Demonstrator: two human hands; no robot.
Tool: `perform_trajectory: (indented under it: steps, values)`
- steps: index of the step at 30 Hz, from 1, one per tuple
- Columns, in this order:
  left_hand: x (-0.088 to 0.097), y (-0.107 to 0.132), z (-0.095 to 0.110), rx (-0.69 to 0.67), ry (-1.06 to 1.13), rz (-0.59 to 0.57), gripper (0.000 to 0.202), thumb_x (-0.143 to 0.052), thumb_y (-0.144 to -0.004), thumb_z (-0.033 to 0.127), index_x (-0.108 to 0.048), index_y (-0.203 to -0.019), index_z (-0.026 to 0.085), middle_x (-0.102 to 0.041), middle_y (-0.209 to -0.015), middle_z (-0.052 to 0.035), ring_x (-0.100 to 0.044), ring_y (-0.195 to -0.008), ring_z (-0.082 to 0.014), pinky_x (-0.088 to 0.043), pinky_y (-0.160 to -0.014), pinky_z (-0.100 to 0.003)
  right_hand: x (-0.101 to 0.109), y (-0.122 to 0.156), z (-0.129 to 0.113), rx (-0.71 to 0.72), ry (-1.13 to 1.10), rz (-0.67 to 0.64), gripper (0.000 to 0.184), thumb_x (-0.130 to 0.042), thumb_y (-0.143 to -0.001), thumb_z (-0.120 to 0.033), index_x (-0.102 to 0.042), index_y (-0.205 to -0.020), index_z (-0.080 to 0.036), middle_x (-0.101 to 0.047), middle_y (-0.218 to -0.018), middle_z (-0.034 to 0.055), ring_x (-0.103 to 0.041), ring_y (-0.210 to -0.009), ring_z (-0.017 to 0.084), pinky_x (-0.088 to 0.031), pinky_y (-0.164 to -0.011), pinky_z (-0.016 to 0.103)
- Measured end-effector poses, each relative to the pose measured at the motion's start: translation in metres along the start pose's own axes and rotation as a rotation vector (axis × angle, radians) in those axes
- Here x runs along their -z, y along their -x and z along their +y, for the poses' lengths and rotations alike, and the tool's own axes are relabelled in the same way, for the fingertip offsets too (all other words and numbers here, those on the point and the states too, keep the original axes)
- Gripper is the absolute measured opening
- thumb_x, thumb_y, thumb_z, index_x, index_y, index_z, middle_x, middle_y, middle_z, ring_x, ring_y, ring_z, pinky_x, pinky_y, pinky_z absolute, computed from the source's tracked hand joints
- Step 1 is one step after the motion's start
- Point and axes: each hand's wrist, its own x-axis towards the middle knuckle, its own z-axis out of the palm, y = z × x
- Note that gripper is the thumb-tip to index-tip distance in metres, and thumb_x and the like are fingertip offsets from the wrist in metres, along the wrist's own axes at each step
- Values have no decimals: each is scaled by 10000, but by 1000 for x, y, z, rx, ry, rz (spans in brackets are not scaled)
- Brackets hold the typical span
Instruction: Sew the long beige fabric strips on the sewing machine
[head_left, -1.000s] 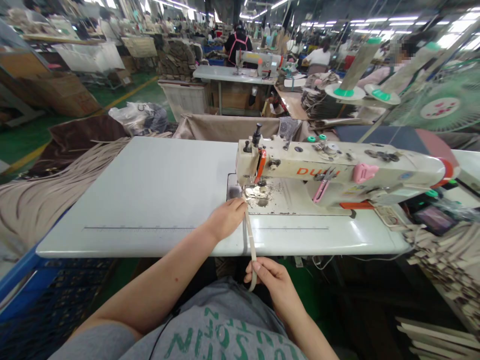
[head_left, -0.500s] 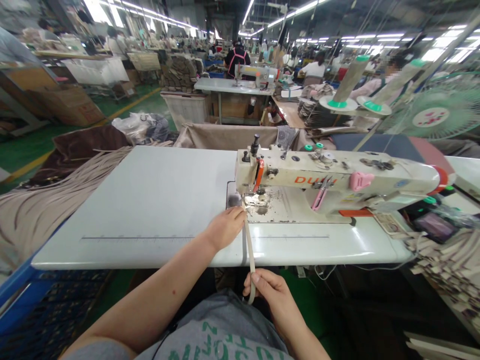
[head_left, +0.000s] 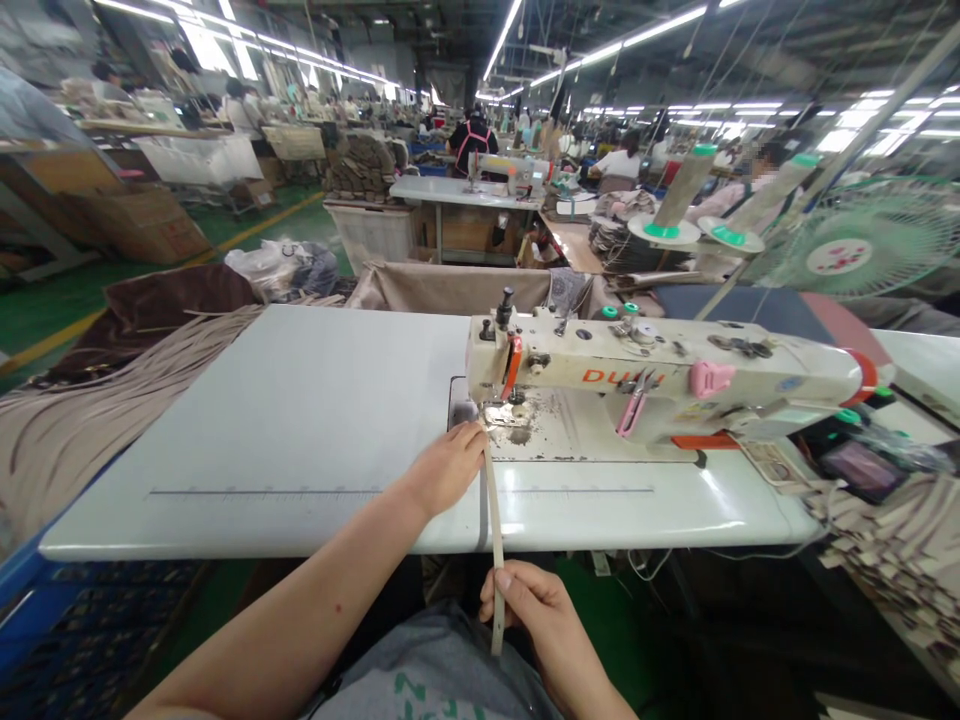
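A narrow beige fabric strap [head_left: 494, 510] runs from beneath the presser foot of the sewing machine [head_left: 570, 370] over the table's front edge. My left hand [head_left: 448, 468] rests on the table just in front of the needle area, its fingers pressed together on the strap. Below the edge, my right hand [head_left: 529, 607] pinches the strap between thumb and fingers, with a short end hanging past it. The needle itself is too small to make out.
Long beige strips [head_left: 120, 400] drape over the left side, above a blue crate [head_left: 90, 620]. More stacked strips [head_left: 892, 560] lie at the right. Thread cones [head_left: 682, 195] and a green fan [head_left: 847, 250] stand behind the machine. Pink thread snips [head_left: 634, 403] hang on its body.
The strap's tail below my right hand now hangs straighter, where it was curled before. Both hands keep their hold. The whole view has shifted slightly.
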Motion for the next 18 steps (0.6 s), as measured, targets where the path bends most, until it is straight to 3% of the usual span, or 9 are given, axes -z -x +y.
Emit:
perform_trajectory:
  steps: [7,18]
  values:
    - [4,-5,3,42,-3,16,302,-475,-990,200,-503,-1289,168,-611,-1316,-128,-548,-1302,-252,-416,-1171,-425,0,1,2,-17,-4,-7,464,-749,-837,-598,-763,-731,-146,-702,-639,43,-615,-603,145,-434,-586,235]
    - [4,2,1,-14,-14,2,181,-436,-1024,191,-570,-1144,175,-623,-1243,-113,-588,-1236,-244,-517,-1077,-397,2,-1,3,25,55,-80,435,-741,-854,-574,-761,-724,-160,-678,-666,32,-585,-641,154,-446,-648,263]
